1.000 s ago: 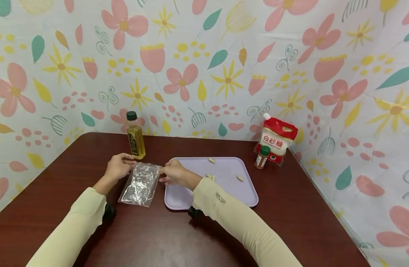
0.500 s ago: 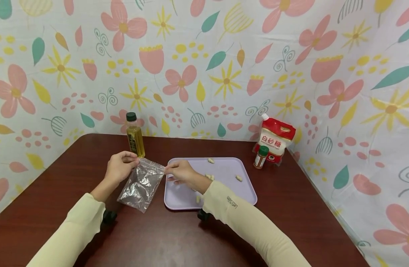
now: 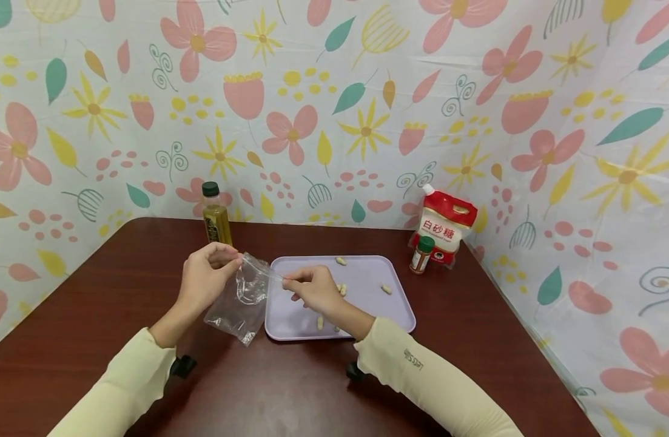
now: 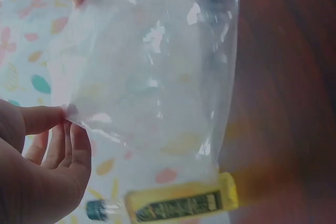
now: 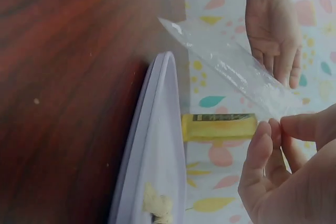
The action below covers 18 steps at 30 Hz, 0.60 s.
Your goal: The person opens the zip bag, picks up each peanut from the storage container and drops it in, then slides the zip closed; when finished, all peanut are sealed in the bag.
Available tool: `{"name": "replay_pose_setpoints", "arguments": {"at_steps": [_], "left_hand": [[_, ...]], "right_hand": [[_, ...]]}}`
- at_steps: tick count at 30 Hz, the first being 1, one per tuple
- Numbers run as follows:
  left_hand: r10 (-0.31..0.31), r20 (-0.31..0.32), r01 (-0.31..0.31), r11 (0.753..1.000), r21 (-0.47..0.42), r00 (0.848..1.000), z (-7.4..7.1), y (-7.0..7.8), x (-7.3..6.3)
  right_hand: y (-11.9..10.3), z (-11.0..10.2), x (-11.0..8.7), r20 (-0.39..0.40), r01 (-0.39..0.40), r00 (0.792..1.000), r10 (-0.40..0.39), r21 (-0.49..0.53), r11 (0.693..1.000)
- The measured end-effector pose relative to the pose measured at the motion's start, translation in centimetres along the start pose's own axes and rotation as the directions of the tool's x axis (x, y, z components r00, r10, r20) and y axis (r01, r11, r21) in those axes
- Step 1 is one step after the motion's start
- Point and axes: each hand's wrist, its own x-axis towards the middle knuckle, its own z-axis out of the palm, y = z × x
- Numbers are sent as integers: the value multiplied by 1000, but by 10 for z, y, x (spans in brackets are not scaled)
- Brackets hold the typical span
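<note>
A clear zip-top plastic bag (image 3: pixel 238 303) hangs between my two hands, its top edge stretched from one to the other. My left hand (image 3: pixel 205 276) pinches one top corner between thumb and fingertips, seen close in the left wrist view on the bag (image 4: pixel 152 61). The opposite corner is pinched by my right hand (image 3: pixel 315 290), over the left part of a lilac tray (image 3: pixel 367 312). Several unshelled peanuts (image 3: pixel 386 289) lie scattered on that tray. In the right wrist view the bag (image 5: pixel 236 69) slants edge-on, with nothing visible inside it.
Behind my left hand stands an oil bottle (image 3: pixel 217 223) with a dark green cap. At the back right a red and white sugar bag (image 3: pixel 446 224) stands behind a small green-capped spice jar (image 3: pixel 421 256). A flowered cloth (image 3: pixel 323 91) hangs behind the brown table (image 3: pixel 268 394).
The plastic bag has been lifted and tilted up, shifting to the right. My right hand has moved rightward over the tray, and my left hand has risen slightly with its corner.
</note>
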Motion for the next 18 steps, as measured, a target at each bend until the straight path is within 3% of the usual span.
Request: {"name": "replay_pose_setpoints", "arguments": {"at_steps": [4,9,13,18], "left_hand": [[43,-31,-43,999,-16,999,2,11,-3],[147,-45,-146,989,10,988,8,23,-14],[211,-17,-210,977,42,977,15,34,-26],[230,61,-236,964,120,971,28,48,-36]], "right_hand": [[-6,-4,-13,-47,30,998,-29,24,999],[-10,-10,-23,-84,84,993,-79,50,995],[-10,-15,-28,-112,122,987,-117,38,992],[-13,-21,-35,-113,176,979,-172,26,984]]}}
